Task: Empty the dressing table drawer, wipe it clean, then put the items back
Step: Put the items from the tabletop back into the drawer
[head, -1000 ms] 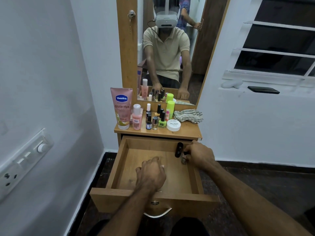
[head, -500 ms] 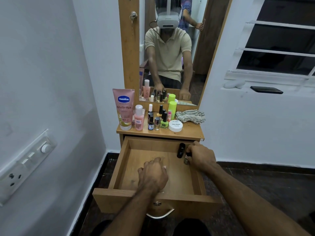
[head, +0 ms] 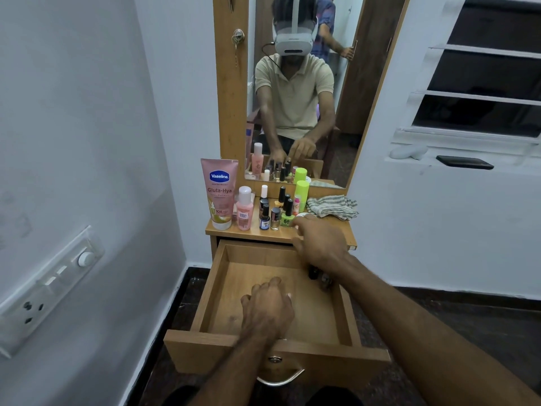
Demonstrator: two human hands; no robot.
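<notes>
Pink Vaseline Gluta-Hya tube [head: 219, 194], right hand [head: 319, 244] fingers on white jar [head: 304, 215], left hand [head: 268, 310] curled in drawer [head: 216, 291]

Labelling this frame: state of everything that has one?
drawer: pulled open
dark bottle: inside drawer, by right wall
white jar: on tabletop, lid on
striped cloth: crumpled on tabletop
left hand: resting in drawer
right hand: reaching at white jar

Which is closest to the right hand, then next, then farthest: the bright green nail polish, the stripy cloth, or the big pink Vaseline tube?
From the right hand:
1. Bright green nail polish, right beside the fingertips on the tabletop.
2. Stripy cloth, just behind the hand, on the tabletop's right side.
3. Pink Vaseline tube, at the far left end.
</notes>
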